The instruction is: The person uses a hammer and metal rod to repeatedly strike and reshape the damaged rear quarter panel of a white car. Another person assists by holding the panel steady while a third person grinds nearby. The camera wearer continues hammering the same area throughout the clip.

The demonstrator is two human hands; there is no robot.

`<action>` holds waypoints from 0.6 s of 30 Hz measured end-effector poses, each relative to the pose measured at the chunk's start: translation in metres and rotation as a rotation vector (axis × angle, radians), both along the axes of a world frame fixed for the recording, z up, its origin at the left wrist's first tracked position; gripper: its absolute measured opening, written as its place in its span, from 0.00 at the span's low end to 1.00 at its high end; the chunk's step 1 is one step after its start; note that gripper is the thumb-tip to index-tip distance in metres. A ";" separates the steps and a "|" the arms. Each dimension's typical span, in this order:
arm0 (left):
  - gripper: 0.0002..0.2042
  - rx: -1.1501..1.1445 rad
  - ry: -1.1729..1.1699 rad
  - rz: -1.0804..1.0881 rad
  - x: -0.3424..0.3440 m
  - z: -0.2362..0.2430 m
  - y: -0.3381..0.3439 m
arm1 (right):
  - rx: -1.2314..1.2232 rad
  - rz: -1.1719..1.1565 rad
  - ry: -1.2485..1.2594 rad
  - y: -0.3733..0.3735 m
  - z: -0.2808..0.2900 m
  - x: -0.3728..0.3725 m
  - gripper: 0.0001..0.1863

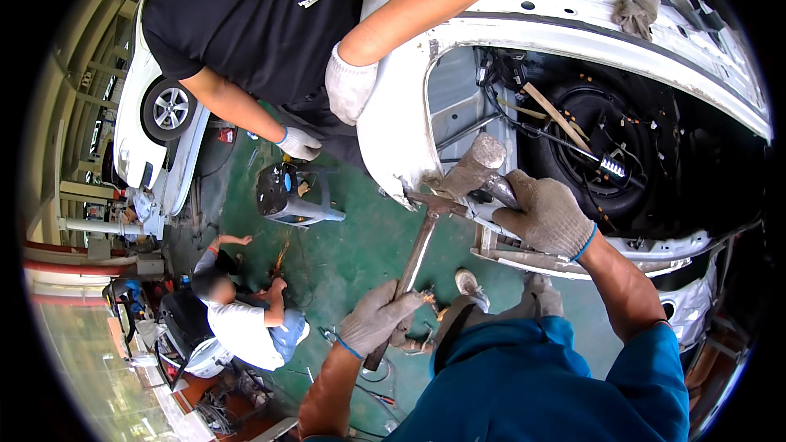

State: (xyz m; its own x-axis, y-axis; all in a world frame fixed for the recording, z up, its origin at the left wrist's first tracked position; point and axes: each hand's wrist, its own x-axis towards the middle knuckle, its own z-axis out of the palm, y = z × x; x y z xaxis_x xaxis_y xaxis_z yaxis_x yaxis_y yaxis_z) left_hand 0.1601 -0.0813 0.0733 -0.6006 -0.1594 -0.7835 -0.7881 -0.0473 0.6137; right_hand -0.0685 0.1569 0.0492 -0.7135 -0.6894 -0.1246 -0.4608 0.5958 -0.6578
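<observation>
My left hand [379, 319], in a grey knit glove, is closed around the handle of a long hammer [419, 245]. That hammer's narrow head lies against the lower corner of a white car body [391, 147]. In my right hand [550, 214], also gloved, is a short-handled sledgehammer [472, 167]. Its thick, worn head stands just above the long hammer's head; I cannot tell whether the two touch. Both tools are at the edge of the car's rear opening.
Across from me a person in a black shirt [262, 41] rests a gloved hand on the car. A stool [296, 196] stands on the green floor. At lower left another person [246, 323] crouches near sparks. Inside the car are a wheel [565, 106] and a wood strip [558, 119].
</observation>
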 end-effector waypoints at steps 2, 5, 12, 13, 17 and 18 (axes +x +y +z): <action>0.12 -0.049 -0.012 0.032 -0.001 0.000 0.005 | 0.010 -0.006 0.001 0.006 -0.007 0.002 0.20; 0.13 -0.041 -0.009 0.064 -0.001 0.000 0.005 | 0.018 -0.028 -0.052 0.013 -0.012 0.003 0.19; 0.13 0.016 -0.023 0.126 0.002 -0.002 0.007 | -0.024 -0.035 -0.113 0.019 -0.023 0.003 0.21; 0.13 0.013 -0.024 0.122 -0.001 0.001 0.008 | -0.025 -0.036 -0.120 0.020 -0.024 0.002 0.21; 0.12 0.033 -0.023 0.199 -0.003 -0.001 0.019 | -0.024 -0.030 -0.135 0.019 -0.022 0.000 0.21; 0.11 0.014 -0.006 0.193 -0.002 -0.003 0.020 | -0.021 -0.029 -0.126 0.019 -0.023 -0.001 0.20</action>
